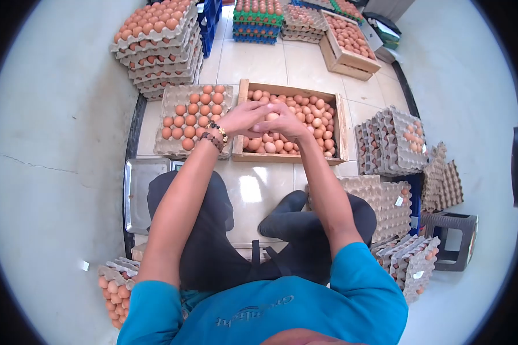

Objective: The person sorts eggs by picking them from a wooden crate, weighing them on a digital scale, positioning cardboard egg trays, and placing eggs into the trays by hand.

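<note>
My left hand [244,117], with beaded bracelets on its wrist, and my right hand [288,124] meet above a wooden crate [342,129] filled with loose brown eggs [313,112]. Their fingers are curled and overlap. A pale egg [271,117] shows between them, within my right hand's fingers. What my left hand's fingers hold, if anything, is hidden. Left of the crate lies a grey cardboard egg tray [170,103], partly filled with brown eggs [179,121]. Its right side is partly covered by my left wrist.
Tall stacks of filled egg trays [155,49] stand at the back left. Another egg crate [348,57] is at the back right. Tray stacks [385,141] and a dark stool [454,241] stand to my right. A metal tray [138,198] lies by my left knee.
</note>
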A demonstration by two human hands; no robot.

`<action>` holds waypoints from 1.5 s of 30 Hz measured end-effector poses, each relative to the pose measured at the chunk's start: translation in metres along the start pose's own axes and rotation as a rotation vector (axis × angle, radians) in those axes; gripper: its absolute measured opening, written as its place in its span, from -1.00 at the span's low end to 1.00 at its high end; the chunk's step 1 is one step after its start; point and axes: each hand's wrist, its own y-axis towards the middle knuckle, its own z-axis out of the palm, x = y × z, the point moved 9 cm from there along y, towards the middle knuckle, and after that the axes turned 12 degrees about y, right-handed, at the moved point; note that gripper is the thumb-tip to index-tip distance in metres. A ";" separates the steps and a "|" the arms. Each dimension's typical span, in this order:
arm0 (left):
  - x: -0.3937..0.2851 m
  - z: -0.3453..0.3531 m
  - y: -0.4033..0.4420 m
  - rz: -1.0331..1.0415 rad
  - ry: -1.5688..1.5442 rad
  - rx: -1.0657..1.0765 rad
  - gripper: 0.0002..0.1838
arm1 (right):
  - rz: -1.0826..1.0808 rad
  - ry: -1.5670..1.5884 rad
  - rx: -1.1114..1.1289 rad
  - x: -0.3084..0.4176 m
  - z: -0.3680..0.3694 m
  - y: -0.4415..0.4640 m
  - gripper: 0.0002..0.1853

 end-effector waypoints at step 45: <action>-0.033 -0.038 -0.056 0.173 -0.657 -0.108 -0.56 | -0.415 -0.262 -0.474 0.071 -0.031 -0.090 -0.53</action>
